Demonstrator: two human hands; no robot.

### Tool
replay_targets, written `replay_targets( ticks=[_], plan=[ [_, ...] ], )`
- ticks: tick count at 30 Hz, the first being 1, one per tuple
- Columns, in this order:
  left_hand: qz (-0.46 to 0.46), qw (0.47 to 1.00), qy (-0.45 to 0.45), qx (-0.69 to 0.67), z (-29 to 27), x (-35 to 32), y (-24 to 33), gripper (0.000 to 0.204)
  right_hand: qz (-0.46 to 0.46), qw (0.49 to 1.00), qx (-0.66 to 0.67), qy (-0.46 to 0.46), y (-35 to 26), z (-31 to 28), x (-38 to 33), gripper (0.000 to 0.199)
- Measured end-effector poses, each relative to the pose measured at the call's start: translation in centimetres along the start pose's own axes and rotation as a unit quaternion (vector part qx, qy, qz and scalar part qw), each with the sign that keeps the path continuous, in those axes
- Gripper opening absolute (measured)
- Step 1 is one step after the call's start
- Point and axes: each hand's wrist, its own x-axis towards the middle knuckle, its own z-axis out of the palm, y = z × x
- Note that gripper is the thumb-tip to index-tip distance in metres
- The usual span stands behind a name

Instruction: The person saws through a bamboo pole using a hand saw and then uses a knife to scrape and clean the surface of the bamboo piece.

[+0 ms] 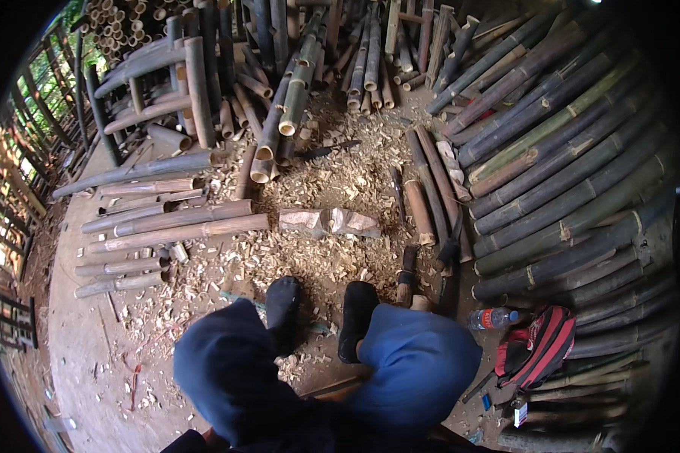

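At the lower edge, beside my left thigh, a sliver of my left hand (216, 440) shows next to a dark sleeve; its fingers are hidden. On the right, a small brownish patch by my thigh may be my right hand, but I cannot make it out. Nothing held is visible. My knees, in blue trousers (415, 355), are bent apart. Between and beyond my dark-socked feet (283, 302) lie pale wood shavings (310, 260). Past them rest two rough blocks (302, 220), end to end. A dark-handled tool (406, 275) lies to the right of my feet.
Long dark bamboo poles (551, 143) line the right side. Cut bamboo lengths (196, 225) lie at left, and a bamboo frame (196, 90) stands behind. Bamboo tubes (298, 90) slope down at the back. A plastic bottle (493, 318) and red-black backpack (540, 347) sit at right.
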Motion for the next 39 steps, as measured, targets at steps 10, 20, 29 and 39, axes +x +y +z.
replay_targets(
  ticks=[10,20,29,39],
  plan=[
    [0.01,0.985,0.053,0.166,1.8,16.7,3.4,0.031,0.018,0.999,-0.022,-0.033,-4.0,1.6,6.4,0.049],
    [0.012,0.987,-0.065,0.15,-2.6,14.2,-1.5,0.031,0.004,0.998,-0.031,-0.053,-4.1,0.2,9.5,0.043],
    [0.003,0.999,-0.033,-0.017,-20.0,20.0,4.1,0.029,-0.187,0.982,0.0,0.0,-13.6,-17.0,19.0,0.04],
    [-0.028,0.892,0.451,-0.007,-28.0,39.2,5.2,0.05,-0.163,0.958,0.215,-0.092,-42.3,-22.7,39.2,0.044]
  ],
)
